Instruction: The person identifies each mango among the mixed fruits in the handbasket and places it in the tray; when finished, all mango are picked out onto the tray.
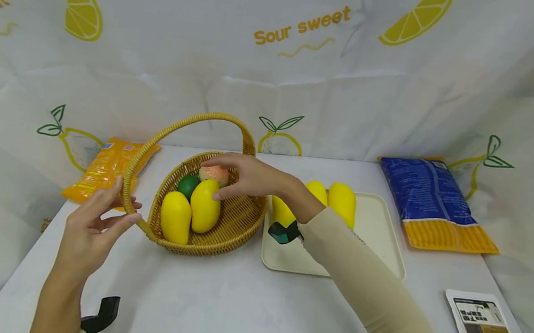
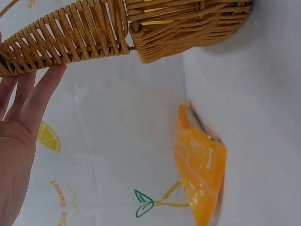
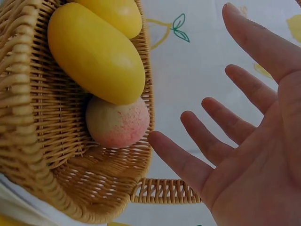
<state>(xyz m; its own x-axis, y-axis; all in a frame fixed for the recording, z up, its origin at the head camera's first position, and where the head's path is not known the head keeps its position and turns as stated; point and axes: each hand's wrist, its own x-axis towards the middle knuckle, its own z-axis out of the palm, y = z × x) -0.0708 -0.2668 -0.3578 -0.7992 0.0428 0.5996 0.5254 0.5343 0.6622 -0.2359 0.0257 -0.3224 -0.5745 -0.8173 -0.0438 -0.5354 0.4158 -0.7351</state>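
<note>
My left hand (image 1: pixel 92 230) holds the handle (image 1: pixel 194 119) of a wicker basket (image 1: pixel 238 217) at its left side, the thumb and fingers on either side of the band. Over the basket's inside hovers my right hand (image 1: pixel 251 176), fingers spread and holding nothing. Two yellow mangoes (image 1: pixel 205 209) lie in the left half of the basket, with a dark green round fruit (image 1: pixel 188 184) and a pinkish peach (image 1: pixel 215 174) behind them. In the right wrist view the peach (image 3: pixel 117 123) sits against the wicker wall, close to the fingertips.
Right of the basket, a cream tray (image 1: pixel 375 246) bears several yellow mangoes (image 1: pixel 342 203), partly hidden by my right arm. An orange packet (image 1: pixel 103 167) lies behind my left hand. A blue and orange packet (image 1: pixel 430 198) and a white flat pack (image 1: pixel 487 332) lie at the right.
</note>
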